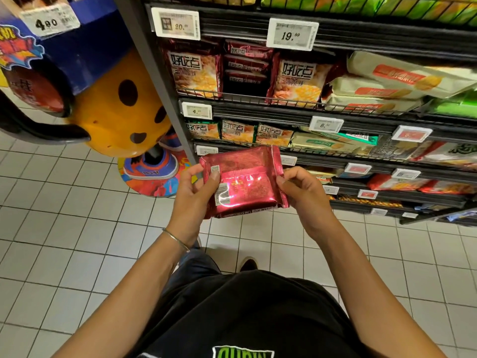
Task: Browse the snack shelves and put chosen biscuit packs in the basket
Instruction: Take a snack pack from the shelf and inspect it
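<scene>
A shiny dark-red biscuit pack is held between both hands in front of the lower shelves, its back side with barcode facing me. My left hand grips its left edge, thumb on the barcode area. My right hand pinches its right edge. Matching dark-red packs lie stacked on the upper shelf between two upright red biscuit bags. No basket is in view.
The black wire shelving fills the right side, stocked with biscuit packs and price tags. A yellow spotted promotional figure on a colourful round base stands at left beside a blue display stand. White tiled floor lies below.
</scene>
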A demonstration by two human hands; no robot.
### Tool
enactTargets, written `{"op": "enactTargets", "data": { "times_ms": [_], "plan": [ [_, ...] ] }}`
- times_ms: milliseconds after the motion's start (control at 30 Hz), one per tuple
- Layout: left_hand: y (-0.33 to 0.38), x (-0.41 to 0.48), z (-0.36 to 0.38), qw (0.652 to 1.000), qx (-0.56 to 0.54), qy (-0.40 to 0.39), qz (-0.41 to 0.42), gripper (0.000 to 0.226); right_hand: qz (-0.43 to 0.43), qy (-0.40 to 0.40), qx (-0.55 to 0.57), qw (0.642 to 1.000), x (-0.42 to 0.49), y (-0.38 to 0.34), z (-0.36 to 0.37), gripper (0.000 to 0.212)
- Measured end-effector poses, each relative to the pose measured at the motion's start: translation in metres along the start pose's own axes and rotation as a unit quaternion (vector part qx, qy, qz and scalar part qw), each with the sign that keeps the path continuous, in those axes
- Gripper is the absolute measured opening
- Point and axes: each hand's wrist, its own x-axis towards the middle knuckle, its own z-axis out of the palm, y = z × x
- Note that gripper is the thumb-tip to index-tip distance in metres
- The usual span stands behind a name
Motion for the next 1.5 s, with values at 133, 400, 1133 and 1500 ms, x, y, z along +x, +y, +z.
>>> {"op": "enactTargets", "data": {
  "times_ms": [133,400,1133,1500],
  "plan": [
    [0.001,0.001,-0.004,0.999,0.036,-0.005,-0.008,0.034,-0.003,0.009,0.015,1.0,-0.002,0.0,0.0,0.02],
    [0.007,0.004,-0.01,0.997,0.072,0.01,-0.007,0.012,0.03,-0.004,0.066,0.997,-0.004,0.0,0.001,0.019],
    [0.006,0.009,-0.014,0.994,0.061,-0.004,-0.096,0.03,0.183,-0.016,0.025,0.983,-0.003,-0.006,0.005,0.024],
    [-0.008,0.012,-0.009,0.976,0.121,-0.045,-0.173,0.025,0.128,-0.061,0.152,0.978,-0.001,-0.019,0.001,0.025]
  ]
}}
